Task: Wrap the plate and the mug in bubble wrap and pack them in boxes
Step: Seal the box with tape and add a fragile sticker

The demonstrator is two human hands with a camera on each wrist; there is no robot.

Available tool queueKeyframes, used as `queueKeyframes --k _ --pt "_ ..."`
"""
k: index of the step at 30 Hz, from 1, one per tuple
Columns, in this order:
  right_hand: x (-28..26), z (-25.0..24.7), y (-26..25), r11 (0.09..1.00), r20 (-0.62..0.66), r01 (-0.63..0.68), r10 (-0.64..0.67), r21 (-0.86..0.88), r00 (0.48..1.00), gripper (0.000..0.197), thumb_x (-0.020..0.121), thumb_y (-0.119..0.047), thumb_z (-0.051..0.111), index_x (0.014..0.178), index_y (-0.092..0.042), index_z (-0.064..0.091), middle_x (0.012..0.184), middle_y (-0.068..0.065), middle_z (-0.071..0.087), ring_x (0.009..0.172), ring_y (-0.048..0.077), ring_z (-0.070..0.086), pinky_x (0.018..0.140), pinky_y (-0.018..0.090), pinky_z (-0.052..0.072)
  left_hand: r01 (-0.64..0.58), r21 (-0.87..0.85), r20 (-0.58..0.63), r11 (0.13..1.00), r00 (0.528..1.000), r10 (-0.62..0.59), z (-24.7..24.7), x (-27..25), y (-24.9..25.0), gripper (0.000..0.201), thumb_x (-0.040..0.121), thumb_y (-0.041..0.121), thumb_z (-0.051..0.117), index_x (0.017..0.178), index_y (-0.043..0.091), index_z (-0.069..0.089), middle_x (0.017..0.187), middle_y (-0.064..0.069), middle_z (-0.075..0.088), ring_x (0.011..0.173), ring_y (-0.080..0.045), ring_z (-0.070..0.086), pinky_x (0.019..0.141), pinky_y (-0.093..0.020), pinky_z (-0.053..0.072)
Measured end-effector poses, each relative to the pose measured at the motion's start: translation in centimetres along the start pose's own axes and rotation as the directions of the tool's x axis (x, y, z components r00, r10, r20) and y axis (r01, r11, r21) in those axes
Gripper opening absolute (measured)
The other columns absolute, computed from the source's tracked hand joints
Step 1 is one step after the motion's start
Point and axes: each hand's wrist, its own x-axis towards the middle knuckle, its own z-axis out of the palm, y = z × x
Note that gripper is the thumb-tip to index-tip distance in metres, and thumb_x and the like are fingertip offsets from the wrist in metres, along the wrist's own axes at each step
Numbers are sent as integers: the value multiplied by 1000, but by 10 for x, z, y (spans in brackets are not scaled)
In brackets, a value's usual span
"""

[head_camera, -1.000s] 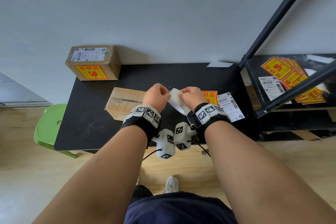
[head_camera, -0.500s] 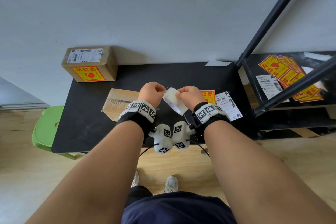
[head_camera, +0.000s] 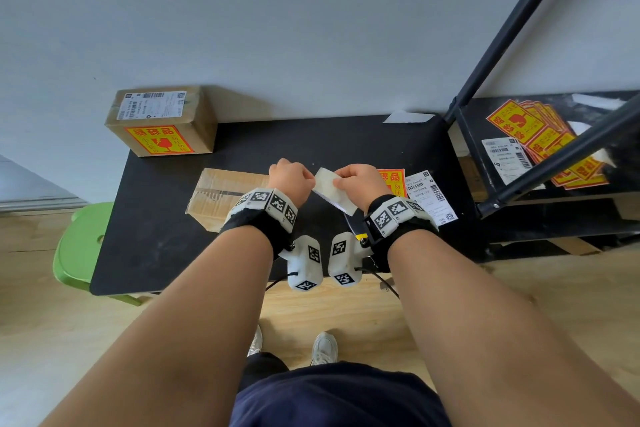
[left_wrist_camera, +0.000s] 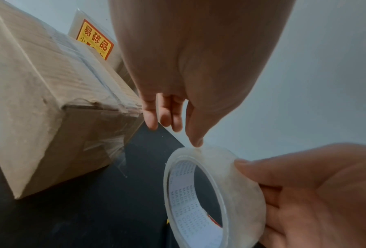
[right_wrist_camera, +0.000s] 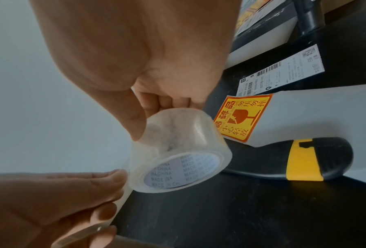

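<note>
Over the black table my right hand grips a roll of clear tape between thumb and fingers. My left hand meets the roll from the left, its fingers curled, thumb tip on the rim, pinching the free tape end. A taped brown box lies on the table just left of my hands. A second sealed box with a red-and-yellow fragile sticker stands at the back left. Plate and mug are out of sight.
A loose fragile sticker and a shipping label lie right of my hands. A black-and-yellow utility knife lies below the roll. A black rack holds a stack of stickers. A green stool stands left.
Both hands stay together on the tape roll above the table. The roll has tilted a little between them; the boxes have not moved.
</note>
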Motion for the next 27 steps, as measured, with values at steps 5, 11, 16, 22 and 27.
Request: queueKeyframes --k 5,11,16,22,27 --pt "0 -3 12 999 -9 -41 41 20 999 22 94 -12 57 114 -10 65 108 3 64 98 18 60 89 34 51 -13 -121 -1 993 1000 13 5 1 -4 15 92 25 61 93 15 72 99 -3 69 93 -21 65 84 -39 57" --pt "6 -6 28 986 -116 -85 68 -146 991 19 87 -1 57 104 -6 64 108 7 66 102 25 61 90 37 51 -67 -143 -126 987 991 49 10 -1 -13 14 92 26 57 100 22 68 111 -2 63 95 -19 61 84 -33 52" --pt "2 -3 39 923 -125 -115 74 -367 989 23 94 -8 46 105 -2 66 101 9 63 101 28 59 88 35 47 -145 -71 -304 987 945 117 8 -4 -19 31 96 9 41 110 15 68 113 -6 59 111 -22 52 88 -30 44" --pt "9 10 44 851 -69 -111 88 -514 994 30 98 -23 45 112 -5 65 110 12 64 107 28 59 94 36 48 -99 11 -374 995 922 96 -3 -1 -33 32 95 5 40 115 14 64 120 -6 56 121 -24 41 98 -36 40" --pt "16 8 35 830 18 -196 241 -522 970 44 102 -32 37 134 -5 52 134 12 53 127 30 47 109 41 38 -40 43 -299 998 953 51 -12 -4 -50 32 94 8 43 119 15 61 126 -7 54 123 -25 40 100 -37 37"
